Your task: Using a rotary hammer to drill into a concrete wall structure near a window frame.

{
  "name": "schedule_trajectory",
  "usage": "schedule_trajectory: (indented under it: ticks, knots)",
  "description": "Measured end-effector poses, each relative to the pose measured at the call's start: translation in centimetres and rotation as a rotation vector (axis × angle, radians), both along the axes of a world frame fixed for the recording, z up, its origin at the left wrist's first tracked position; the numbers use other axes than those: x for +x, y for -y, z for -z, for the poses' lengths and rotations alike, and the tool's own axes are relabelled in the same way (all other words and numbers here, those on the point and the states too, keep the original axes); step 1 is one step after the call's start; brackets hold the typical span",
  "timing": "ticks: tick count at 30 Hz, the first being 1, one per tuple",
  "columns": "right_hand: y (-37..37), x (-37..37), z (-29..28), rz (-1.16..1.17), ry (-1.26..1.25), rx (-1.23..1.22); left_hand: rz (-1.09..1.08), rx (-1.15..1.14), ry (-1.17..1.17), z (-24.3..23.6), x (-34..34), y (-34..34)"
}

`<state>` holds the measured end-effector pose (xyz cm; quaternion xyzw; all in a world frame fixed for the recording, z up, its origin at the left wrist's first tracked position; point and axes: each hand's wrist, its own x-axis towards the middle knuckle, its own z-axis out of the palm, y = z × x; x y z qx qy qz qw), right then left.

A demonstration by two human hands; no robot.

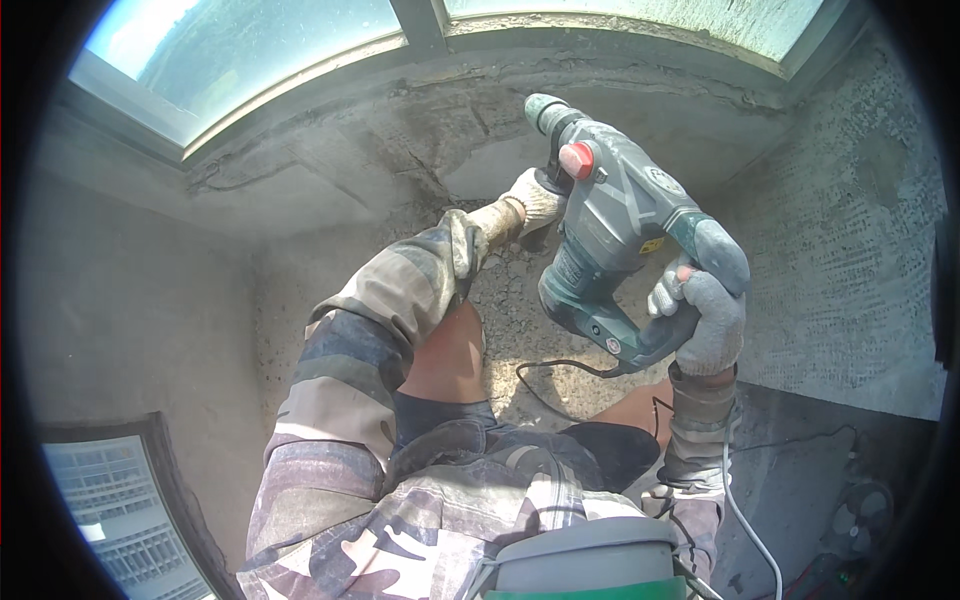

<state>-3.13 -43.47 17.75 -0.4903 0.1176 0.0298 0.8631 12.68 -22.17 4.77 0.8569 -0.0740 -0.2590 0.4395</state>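
Observation:
A dark green and grey rotary hammer (622, 210) with a red knob (577, 160) is held up between both my hands. My left hand (538, 200), in a dusty white glove, is closed round the side handle behind the chuck (545, 112). The fingers of my gloved right hand (712, 318) wrap the rear handle. The chuck points away toward the wall (500, 165) under the window; I see no bit beyond it. A black power cord (540, 364) runs from the tool's base.
Crumbled rubble (510, 290) covers the floor beneath the tool, near my knees. Windows (270, 60) line the far side, and a rough plastered wall (850, 250) rises at right. A white cable (738, 500) hangs beside my right arm. A fan-like object (862, 510) sits lower right.

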Motion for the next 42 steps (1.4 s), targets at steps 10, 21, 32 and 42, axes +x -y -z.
schedule_trajectory:
  ticks: [10,21,32,42]
  knots:
    - [2.3,2.2,-0.5,-0.059,-0.045,0.046,-0.161,-0.004,-0.285,-1.3,0.6,1.1]
    - [3.0,2.7,0.7,-0.057,-0.038,0.121,-0.033,0.072,-0.132,0.4,0.9,0.8]
    - [2.8,2.3,1.0,-0.129,0.015,0.073,0.021,0.165,-0.038,-0.2,1.3,0.6]
    - [2.0,2.6,1.4,-0.050,-0.063,0.255,-0.103,-0.037,-0.231,0.2,2.0,-0.8]
